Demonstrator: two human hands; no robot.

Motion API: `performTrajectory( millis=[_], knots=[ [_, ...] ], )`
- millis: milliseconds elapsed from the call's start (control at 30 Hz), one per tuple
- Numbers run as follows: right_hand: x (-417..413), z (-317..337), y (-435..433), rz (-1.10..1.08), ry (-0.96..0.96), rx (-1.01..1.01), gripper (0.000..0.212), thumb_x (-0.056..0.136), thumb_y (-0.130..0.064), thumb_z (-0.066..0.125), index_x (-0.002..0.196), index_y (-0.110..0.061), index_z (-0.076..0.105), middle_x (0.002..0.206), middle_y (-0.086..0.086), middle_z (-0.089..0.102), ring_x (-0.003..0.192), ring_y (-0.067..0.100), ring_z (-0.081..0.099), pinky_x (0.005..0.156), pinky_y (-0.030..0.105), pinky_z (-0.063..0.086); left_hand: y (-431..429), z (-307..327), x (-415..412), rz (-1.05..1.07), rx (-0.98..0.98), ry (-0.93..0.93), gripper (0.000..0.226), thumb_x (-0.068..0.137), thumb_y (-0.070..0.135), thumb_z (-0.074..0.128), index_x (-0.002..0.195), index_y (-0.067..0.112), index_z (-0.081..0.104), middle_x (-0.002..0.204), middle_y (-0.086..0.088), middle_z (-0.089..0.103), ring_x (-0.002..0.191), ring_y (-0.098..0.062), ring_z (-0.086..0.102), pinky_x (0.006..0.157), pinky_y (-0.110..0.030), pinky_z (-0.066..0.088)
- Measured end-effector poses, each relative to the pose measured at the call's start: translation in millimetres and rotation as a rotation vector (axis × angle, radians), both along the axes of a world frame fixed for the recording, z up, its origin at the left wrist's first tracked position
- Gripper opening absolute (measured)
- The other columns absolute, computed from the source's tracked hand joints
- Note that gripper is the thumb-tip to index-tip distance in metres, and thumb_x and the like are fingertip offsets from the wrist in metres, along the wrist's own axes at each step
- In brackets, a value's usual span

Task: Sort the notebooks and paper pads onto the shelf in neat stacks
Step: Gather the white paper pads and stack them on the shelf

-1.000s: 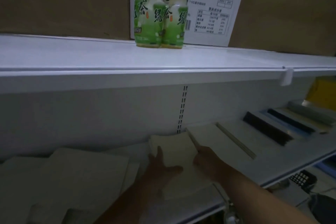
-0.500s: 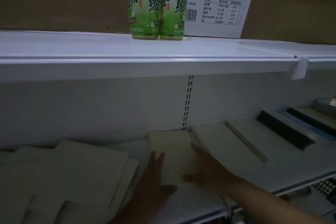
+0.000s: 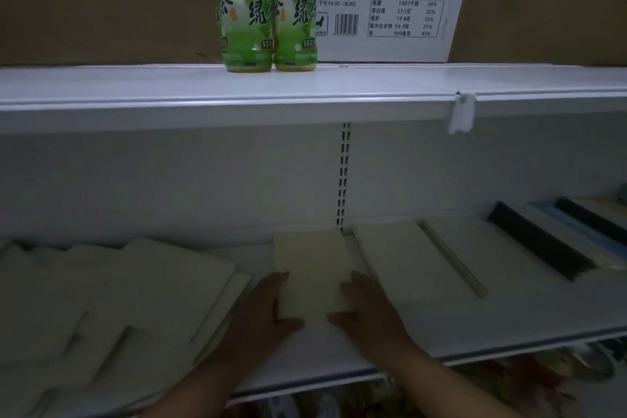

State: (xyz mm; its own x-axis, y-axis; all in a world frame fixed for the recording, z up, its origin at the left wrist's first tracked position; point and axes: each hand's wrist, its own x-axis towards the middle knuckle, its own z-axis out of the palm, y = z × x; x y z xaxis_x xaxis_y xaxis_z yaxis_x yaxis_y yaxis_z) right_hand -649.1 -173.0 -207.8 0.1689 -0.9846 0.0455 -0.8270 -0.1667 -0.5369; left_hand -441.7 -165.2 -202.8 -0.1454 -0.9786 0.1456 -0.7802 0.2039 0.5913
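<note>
A small pale paper pad [image 3: 310,265] lies flat on the lower white shelf [image 3: 509,326], its far end close to the back wall. My left hand [image 3: 264,309] presses against the pad's near-left corner and my right hand [image 3: 366,305] against its near-right corner, fingers flat and together. Right of the pad lies a larger pale notebook [image 3: 410,261] with a strap across it. To the left, several pale notebooks [image 3: 135,299] lie overlapped in a loose, uneven pile.
Further right on the lower shelf lie notebooks with dark spines [image 3: 539,241]. On the upper shelf [image 3: 305,88] stand two green tea bottles [image 3: 268,10] in front of a white printed carton [image 3: 390,0]. A price clip [image 3: 461,114] hangs from that shelf's edge.
Both hands have slid back from on top of the pad to its near corners. The pad now lies squarer to the shelf. The view has shifted slightly.
</note>
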Motion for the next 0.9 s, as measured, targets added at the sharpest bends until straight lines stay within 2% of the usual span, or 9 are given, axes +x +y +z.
performTrajectory(
  millis=[133,233,333,400,500,600,733,800,900],
  knots=[
    [0.4,-6.2,-0.2,0.051,0.080,-0.050,0.066,0.090,-0.056,0.045,0.147,-0.025,0.029,0.159,-0.003,0.006,0.146,0.013,0.004,0.116,0.024,0.005,7.9,5.0,-4.7,0.040,-0.072,-0.174,0.073,0.085,0.064,0.047,0.141,0.018,0.044,0.151,0.006,0.029,0.133,-0.007,0.043,0.102,-0.011,0.029],
    [0.2,-7.7,-1.3,0.064,0.083,-0.060,0.068,0.089,-0.057,0.040,0.147,-0.025,0.029,0.159,-0.001,0.008,0.146,0.015,0.005,0.117,0.027,0.005,10.8,9.6,-8.4,0.013,0.034,-0.246,0.109,0.063,0.090,0.024,0.146,0.019,0.035,0.157,0.002,0.017,0.138,-0.010,0.035,0.108,-0.016,0.026],
    [0.4,-8.0,1.3,0.066,0.175,-0.124,0.060,0.094,-0.051,0.041,0.146,-0.023,0.031,0.159,0.002,0.008,0.147,0.019,0.005,0.118,0.030,0.006,16.3,18.6,-11.4,-0.009,0.141,-0.301,0.082,0.088,0.062,0.046,0.151,0.020,0.017,0.160,0.000,0.001,0.146,-0.012,0.012,0.116,-0.022,0.014],
    [2.1,-3.7,5.7,0.065,0.250,-0.188,0.054,0.092,-0.048,0.042,0.139,-0.021,0.046,0.156,0.005,0.020,0.145,0.025,0.017,0.117,0.035,0.018,19.4,26.6,-12.8,-0.044,0.119,-0.382,0.074,0.094,0.047,0.048,0.152,0.021,0.010,0.160,0.000,-0.005,0.147,-0.014,-0.002,0.116,-0.026,0.007],
    [2.3,-1.9,7.0,0.143,0.351,-0.265,0.047,0.077,-0.048,0.044,0.094,-0.018,0.076,0.112,0.007,0.069,0.102,0.025,0.067,0.083,0.036,0.054,35.0,38.2,-3.2,-0.052,0.129,-0.458,0.066,0.097,0.045,0.042,0.152,0.025,0.011,0.160,0.000,-0.004,0.147,-0.015,-0.006,0.117,-0.027,0.003],
    [3.5,3.5,12.7,0.129,0.440,-0.307,0.059,0.084,-0.052,0.030,0.079,-0.017,0.077,0.089,0.001,0.074,0.077,0.019,0.071,0.066,0.030,0.057,59.3,47.4,34.2,-0.003,0.116,-0.486,0.060,0.098,0.046,0.038,0.151,0.026,0.018,0.161,0.002,0.003,0.147,-0.013,0.000,0.118,-0.028,0.008],
    [27.9,38.5,16.8,0.120,0.638,-0.275,0.078,0.082,-0.067,0.004,0.105,-0.022,0.063,0.118,-0.003,0.060,0.110,0.017,0.057,0.091,0.031,0.044,86.1,69.9,110.9,0.131,0.124,-0.543,0.061,0.098,0.045,0.037,0.151,0.025,0.014,0.161,0.000,0.004,0.148,-0.015,0.003,0.119,-0.031,0.012],
    [56.0,55.9,20.2,0.103,0.665,-0.248,0.069,0.090,-0.062,0.012,0.124,-0.021,0.055,0.138,0.002,0.047,0.128,0.021,0.041,0.102,0.033,0.033,100.3,82.7,150.0,0.184,0.107,-0.578,0.061,0.100,0.043,0.035,0.152,0.022,0.010,0.160,-0.002,0.007,0.148,-0.017,0.005,0.117,-0.029,0.012],
    [122.3,64.8,23.7,0.162,0.644,-0.257,0.050,0.096,-0.048,0.033,0.136,-0.020,0.043,0.149,0.005,0.033,0.136,0.023,0.032,0.108,0.032,0.031,120.9,96.1,203.9,0.243,0.105,-0.604,0.062,0.100,0.044,0.033,0.152,0.020,0.012,0.160,-0.004,0.010,0.147,-0.019,0.007,0.117,-0.032,0.015]
  ],
)
